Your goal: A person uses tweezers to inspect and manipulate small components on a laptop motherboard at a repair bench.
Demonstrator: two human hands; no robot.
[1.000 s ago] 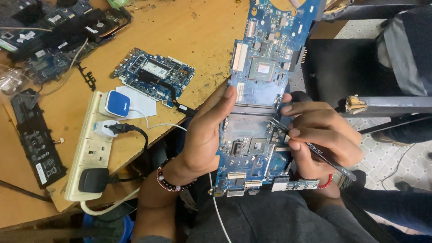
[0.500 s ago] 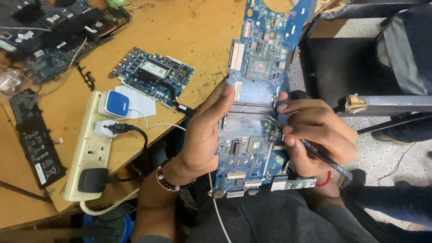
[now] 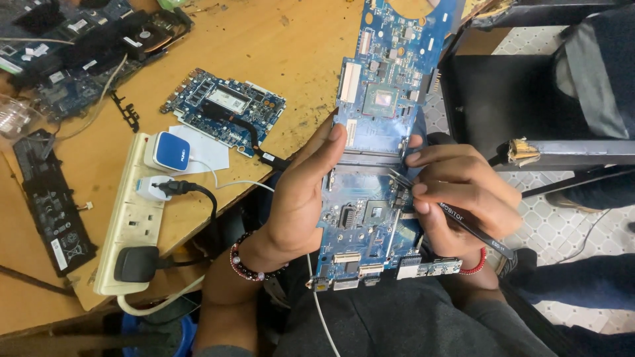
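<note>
A long blue laptop motherboard [image 3: 374,132] stands tilted over my lap, its top end reaching past the table edge. My left hand [image 3: 301,195] grips its left edge, thumb behind and fingers across the front. My right hand [image 3: 460,198] holds black tweezers [image 3: 456,215] like a pen. The metal tips touch the board near its right edge, beside a small chip. A beaded bracelet is on my left wrist and a red band on my right.
On the wooden table [image 3: 278,39] lie a smaller blue circuit board [image 3: 225,109], a white power strip [image 3: 129,218] with plugs and a blue-white charger [image 3: 169,151], a black battery pack [image 3: 49,205] and more boards at top left [image 3: 73,46]. A black chair [image 3: 529,106] stands right.
The motherboard has slid slightly left and down in my hands. My right hand has moved the tweezers' tips a little along the board's right side.
</note>
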